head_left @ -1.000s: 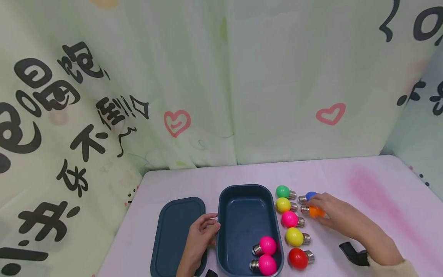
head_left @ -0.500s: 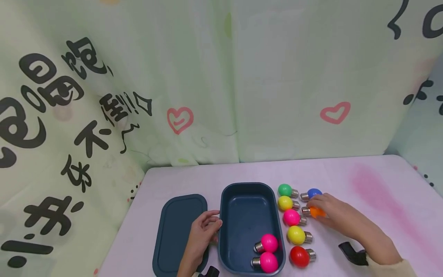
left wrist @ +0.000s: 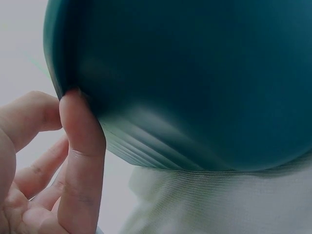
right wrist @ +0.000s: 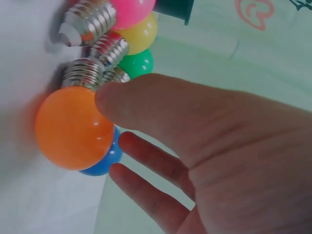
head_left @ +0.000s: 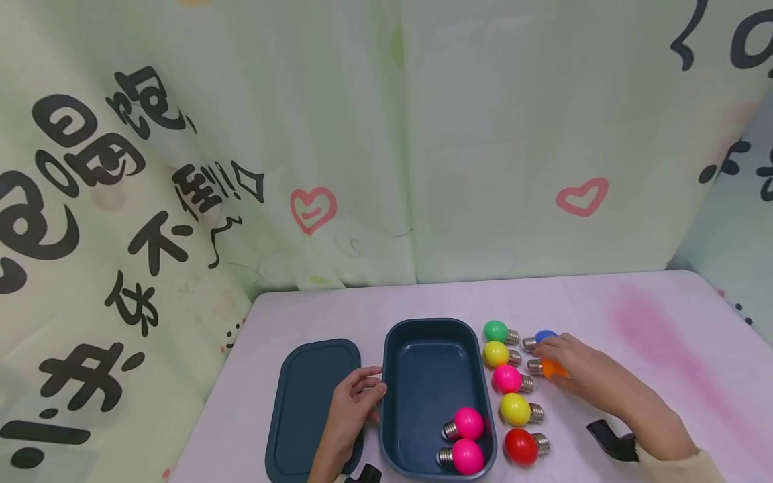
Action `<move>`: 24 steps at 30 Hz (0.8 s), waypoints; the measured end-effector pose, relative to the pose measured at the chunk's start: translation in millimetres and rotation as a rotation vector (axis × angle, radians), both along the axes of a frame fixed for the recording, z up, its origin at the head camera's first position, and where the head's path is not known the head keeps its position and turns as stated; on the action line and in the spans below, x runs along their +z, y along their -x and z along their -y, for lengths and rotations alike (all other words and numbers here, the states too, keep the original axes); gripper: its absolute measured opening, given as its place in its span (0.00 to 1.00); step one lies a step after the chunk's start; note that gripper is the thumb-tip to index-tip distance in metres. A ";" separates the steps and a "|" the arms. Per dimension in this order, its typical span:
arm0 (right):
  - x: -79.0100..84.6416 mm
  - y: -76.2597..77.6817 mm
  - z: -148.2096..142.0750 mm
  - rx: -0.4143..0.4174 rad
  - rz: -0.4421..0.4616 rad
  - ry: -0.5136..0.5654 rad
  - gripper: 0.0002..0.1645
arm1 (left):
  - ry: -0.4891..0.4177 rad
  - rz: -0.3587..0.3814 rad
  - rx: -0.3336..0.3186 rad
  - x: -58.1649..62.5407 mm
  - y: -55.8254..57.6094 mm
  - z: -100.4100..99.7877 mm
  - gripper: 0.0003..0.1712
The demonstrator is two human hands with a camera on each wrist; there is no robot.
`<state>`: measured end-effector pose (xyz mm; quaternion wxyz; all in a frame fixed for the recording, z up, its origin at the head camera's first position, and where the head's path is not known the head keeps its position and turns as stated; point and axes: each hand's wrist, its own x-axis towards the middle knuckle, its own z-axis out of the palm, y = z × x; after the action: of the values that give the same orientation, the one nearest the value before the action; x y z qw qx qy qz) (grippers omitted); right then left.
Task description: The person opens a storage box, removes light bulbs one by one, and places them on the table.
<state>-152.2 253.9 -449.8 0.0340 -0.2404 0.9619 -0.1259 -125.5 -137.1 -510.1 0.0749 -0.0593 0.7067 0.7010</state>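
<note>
My right hand [head_left: 574,365] is over an orange light bulb [head_left: 552,368] that lies on its side on the table. In the right wrist view the thumb [right wrist: 122,102] lies against the orange globe near its screw base, and two other fingers extend beside it; the forefinger is hidden there. A blue bulb [head_left: 546,336] lies just beyond. My left hand [head_left: 355,401] touches the left wall of a dark blue box [head_left: 386,416] with relaxed fingers; the left wrist view has fingertips at its rim. Two pink bulbs [head_left: 468,423] lie in the box's near right corner.
Right of the box runs a column of bulbs: green [head_left: 496,331], yellow [head_left: 496,354], pink [head_left: 506,379], another yellow bulb [head_left: 515,409] and red [head_left: 521,447]. A flat dark blue lid [head_left: 308,402] lies to the left. A printed curtain [head_left: 483,168] hangs behind the table.
The head view has shifted slightly. Both hands and all the bulbs keep their places on the table.
</note>
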 end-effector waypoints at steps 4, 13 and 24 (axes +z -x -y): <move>6.4 -2.0 3.6 -0.002 -0.014 0.000 0.26 | 0.005 0.000 0.003 -0.8 0.1 0.1 0.25; 23.8 -14.5 30.4 0.010 -0.069 0.042 0.24 | 0.016 0.005 0.004 2.4 -0.8 -0.6 0.24; 33.8 -28.4 69.7 0.144 -0.067 0.070 0.24 | 0.021 0.009 0.011 5.3 -1.4 -2.1 0.25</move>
<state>-123.8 184.2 -416.0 0.0025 -0.3142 0.9376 -0.1487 -124.1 -135.0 -504.8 0.0738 -0.0669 0.7134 0.6937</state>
